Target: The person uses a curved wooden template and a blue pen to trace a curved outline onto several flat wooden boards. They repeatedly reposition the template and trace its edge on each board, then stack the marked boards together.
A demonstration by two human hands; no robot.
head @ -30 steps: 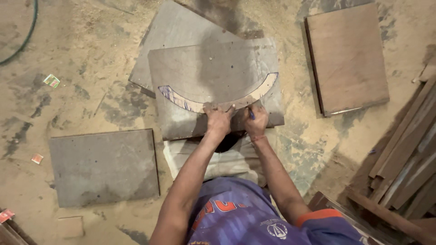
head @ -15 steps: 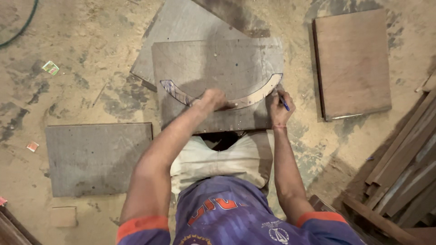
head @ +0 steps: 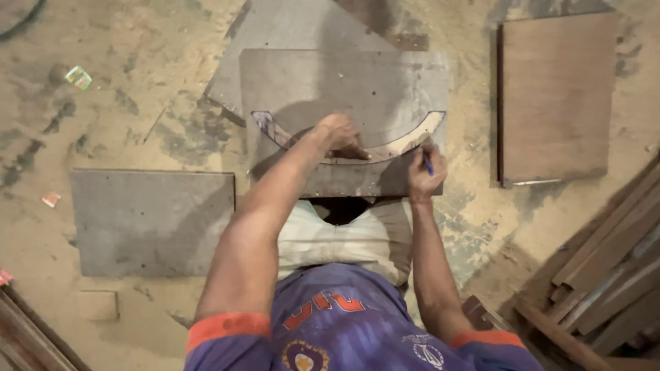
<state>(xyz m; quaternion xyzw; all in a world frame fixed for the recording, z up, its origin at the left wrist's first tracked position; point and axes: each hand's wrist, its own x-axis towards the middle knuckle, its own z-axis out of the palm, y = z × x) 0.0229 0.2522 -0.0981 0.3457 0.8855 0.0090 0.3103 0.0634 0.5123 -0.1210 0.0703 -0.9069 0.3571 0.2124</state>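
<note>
Curved wooden template point(head: 385, 148), thin, pale, possibly plywood, on grey board point(head: 344, 89)

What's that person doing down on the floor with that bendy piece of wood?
A person is bent over a grey board lying on a dusty floor. The left hand presses a curved wooden template flat on the board. The right hand holds a blue pen at the template's lower right edge. Another grey board lies to the left, a brown board to the right, and wooden strips are stacked at the lower right.
</note>
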